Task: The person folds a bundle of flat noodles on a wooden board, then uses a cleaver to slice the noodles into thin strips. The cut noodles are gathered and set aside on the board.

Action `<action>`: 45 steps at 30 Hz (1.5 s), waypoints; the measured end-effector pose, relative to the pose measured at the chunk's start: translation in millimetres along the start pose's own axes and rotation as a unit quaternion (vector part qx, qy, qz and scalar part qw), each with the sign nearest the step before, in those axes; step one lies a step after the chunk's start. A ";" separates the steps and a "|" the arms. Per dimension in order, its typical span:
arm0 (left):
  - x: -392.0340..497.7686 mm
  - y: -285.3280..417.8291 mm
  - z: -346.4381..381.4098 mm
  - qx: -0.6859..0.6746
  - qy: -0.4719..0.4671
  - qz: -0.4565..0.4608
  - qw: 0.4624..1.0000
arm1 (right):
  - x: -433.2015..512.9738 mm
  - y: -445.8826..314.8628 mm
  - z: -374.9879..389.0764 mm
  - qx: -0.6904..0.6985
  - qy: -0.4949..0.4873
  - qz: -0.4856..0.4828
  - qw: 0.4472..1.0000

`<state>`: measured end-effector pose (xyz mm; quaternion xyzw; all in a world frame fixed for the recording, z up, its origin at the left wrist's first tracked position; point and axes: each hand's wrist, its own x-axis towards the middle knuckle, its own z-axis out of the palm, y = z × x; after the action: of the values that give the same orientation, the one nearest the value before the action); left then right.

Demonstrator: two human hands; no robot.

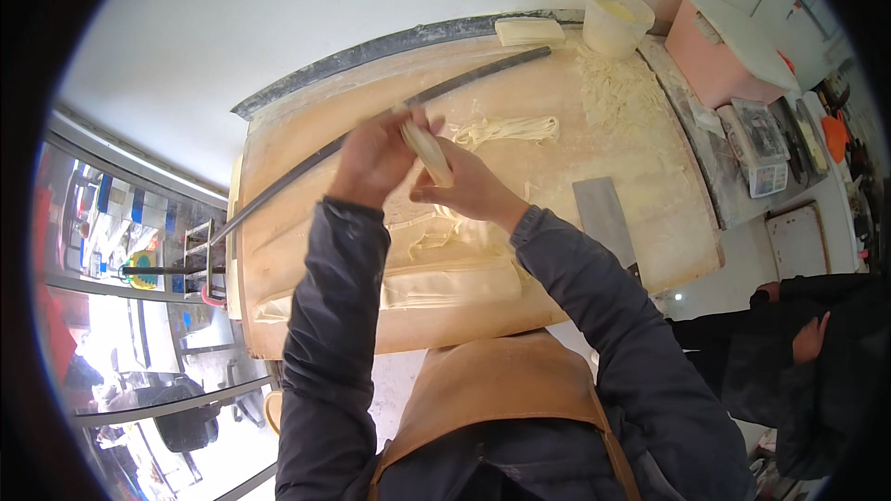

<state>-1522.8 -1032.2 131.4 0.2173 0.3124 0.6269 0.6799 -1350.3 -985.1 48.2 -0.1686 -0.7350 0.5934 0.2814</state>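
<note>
Above the board, my left hand [379, 156] and my right hand [480, 184] hold a bundle of pale noodles [426, 153] between them. The left hand is motion-blurred at the bundle's upper end; the right grips its lower part. Just beyond them a folded hank of noodles [515, 129] lies on the floured wooden board [299, 223]. Loose cut strands [428, 243] are under my hands. A long folded dough sheet [452, 287] stretches along the near side, partly behind my left sleeve. Right of my right forearm rests a cleaver [604, 212], its handle partly hidden by the sleeve.
A long dark rod [480, 74] crosses the board diagonally. At the back are folded dough sheets [529, 33], a white tub [616, 31] and a noodle heap [619, 90]. A pink box [717, 49] and clear plastic container [759, 142] stand right. Another person [766, 376] is at lower right.
</note>
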 end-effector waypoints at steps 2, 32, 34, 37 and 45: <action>11.7 31.7 25.2 -0.009 0.059 0.092 0.994 | 0.4 -8.7 2.6 0.029 -0.003 -0.009 1.000; 32.2 51.3 51.7 -0.175 0.160 0.186 0.954 | 50.7 -32.2 -49.2 -0.149 0.077 -0.115 0.979; 28.9 47.5 33.0 -0.141 0.140 0.217 0.956 | 61.7 -59.4 -34.5 -0.075 -0.048 -0.079 0.993; 9.5 52.0 -15.5 -0.226 0.228 0.210 0.924 | 55.8 -83.5 -30.4 -0.078 -0.108 0.082 0.988; -27.2 11.4 -18.2 0.422 0.073 0.086 0.899 | 105.6 -166.5 -54.2 -0.396 -0.136 -0.157 0.894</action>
<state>-1544.1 -1059.4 130.4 0.4637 0.5767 0.5063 0.4428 -1385.6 -921.3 239.2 -0.0659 -0.9571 0.2184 0.1785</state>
